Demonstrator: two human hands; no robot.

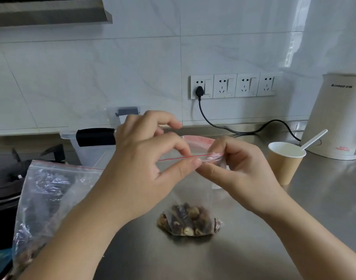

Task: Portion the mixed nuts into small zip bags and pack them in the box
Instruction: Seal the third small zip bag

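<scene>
A small clear zip bag (190, 219) stands on the steel counter with mixed nuts in its bottom. My left hand (150, 164) pinches its red-lined top strip between thumb and forefinger near the middle. My right hand (235, 168) pinches the same strip at its right end. A large zip bag of mixed nuts (45, 201) leans at the left. Behind my left hand stands the clear plastic box (88, 150) with a black handle; my hand hides much of it.
A brown paper cup (284, 164) with a white spoon (314, 139) stands at the right, a white kettle (338, 118) behind it with its black cord (233, 129) running to the wall sockets. A gas stove (7, 182) is at the far left.
</scene>
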